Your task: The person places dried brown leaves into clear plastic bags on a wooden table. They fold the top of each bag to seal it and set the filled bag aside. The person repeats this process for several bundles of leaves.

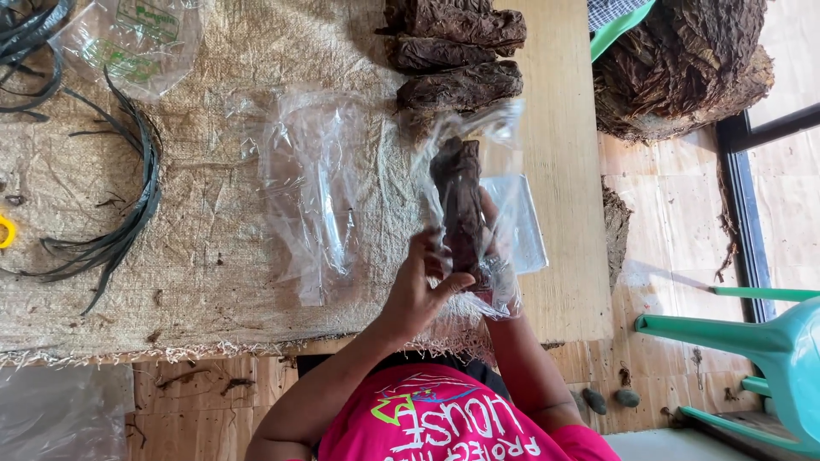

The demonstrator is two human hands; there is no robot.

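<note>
Across the wooden table (559, 256) lies a coarse burlap cloth (196, 256), covering it from the left edge nearly to the right edge. At the far right, off the table, sits a large heap of dried brown leaves (683, 68). Three rolled leaf bundles (457, 55) are stacked at the table's far edge, touching one another. An empty clear plastic bag (312, 196) lies flat on the cloth mid-table, and black strapping strips (120, 230) curl toward the left edge. Near the front edge, a clear bag (491, 171) stands raised, a dark leaf bundle (459, 205) partly inside it. The left hand (418, 290) is curled onto the bag and the bundle's lower end, thumb across; the right hand (500, 269) grips from behind through the film. By judgement the bundle is light, dry and crumbly; hold it around the middle, not squeezed. The film looks slippery and soft.
</note>
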